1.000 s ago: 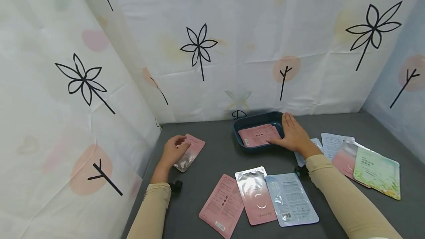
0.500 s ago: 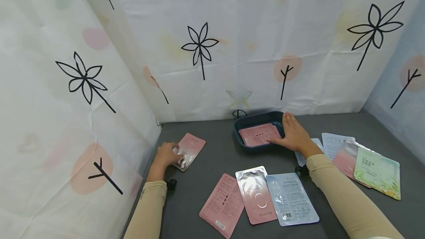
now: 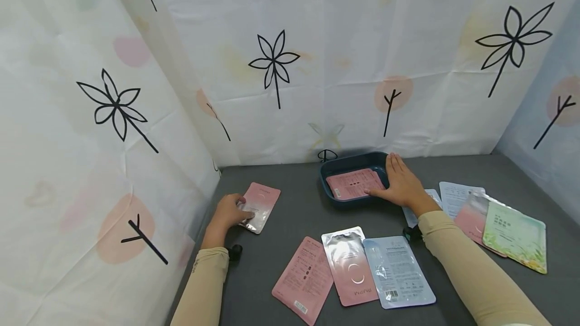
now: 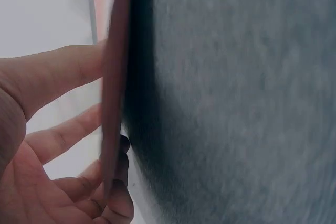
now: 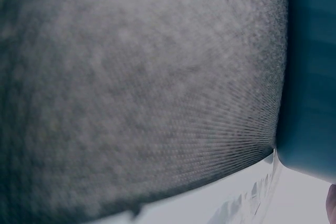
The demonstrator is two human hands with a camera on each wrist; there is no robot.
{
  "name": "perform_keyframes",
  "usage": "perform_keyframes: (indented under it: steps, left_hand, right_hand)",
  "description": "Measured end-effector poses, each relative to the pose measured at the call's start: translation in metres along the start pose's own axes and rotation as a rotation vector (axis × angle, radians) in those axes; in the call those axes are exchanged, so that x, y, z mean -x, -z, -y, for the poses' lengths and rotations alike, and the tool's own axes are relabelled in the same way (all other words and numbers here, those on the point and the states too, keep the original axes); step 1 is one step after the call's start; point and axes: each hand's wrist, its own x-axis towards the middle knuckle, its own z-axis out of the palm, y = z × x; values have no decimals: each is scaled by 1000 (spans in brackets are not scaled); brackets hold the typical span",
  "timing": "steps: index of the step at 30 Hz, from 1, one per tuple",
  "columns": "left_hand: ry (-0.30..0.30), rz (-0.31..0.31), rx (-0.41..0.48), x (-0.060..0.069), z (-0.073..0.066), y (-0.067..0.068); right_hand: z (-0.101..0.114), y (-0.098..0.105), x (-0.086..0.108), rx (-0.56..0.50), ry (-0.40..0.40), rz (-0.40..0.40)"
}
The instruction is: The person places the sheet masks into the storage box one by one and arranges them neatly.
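Observation:
At the table's left, my left hand [image 3: 226, 214] pinches the left edge of a pink and silver packet [image 3: 263, 205]. In the left wrist view the thumb is on one face of the packet [image 4: 114, 87] and fingertips show past its edge. My right hand [image 3: 402, 185] rests against the right end of a dark blue tray [image 3: 346, 204], fingers straight and thumb spread at the near rim. Pink packets [image 3: 353, 184] lie inside the tray. The right wrist view shows the tray's side [image 5: 312, 77] and a bit of a finger.
Nearer me lie a pink packet [image 3: 305, 278], a silver-pink packet [image 3: 351, 270] and a light blue packet [image 3: 399, 273]. A green packet [image 3: 516, 235] overlaps a pink one at the right, with white-blue packets [image 3: 457, 197] behind. Patterned cloth [image 3: 317, 89] hangs behind the table.
My left hand has shifted left and slightly down, from over the packet to its left edge. The packet has barely moved. My right hand and the tray stay put.

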Motion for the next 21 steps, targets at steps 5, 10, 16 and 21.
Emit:
perform_keyframes:
  steps: [5,10,16,21]
  left_hand:
    - [12,-6,96,2,-1,-4]
    - [25,-35,174,5,-4,-8]
    - [41,-48,273,5,-9,-13]
    - [17,-67,313,6,-14,-17]
  right_hand:
    - [0,0,0,12,-6,-4]
    - [2,1,-1,15,-7,-8]
    - [2,2,0,9,-3,-16]
    - [2,1,0,9,-6,-7]
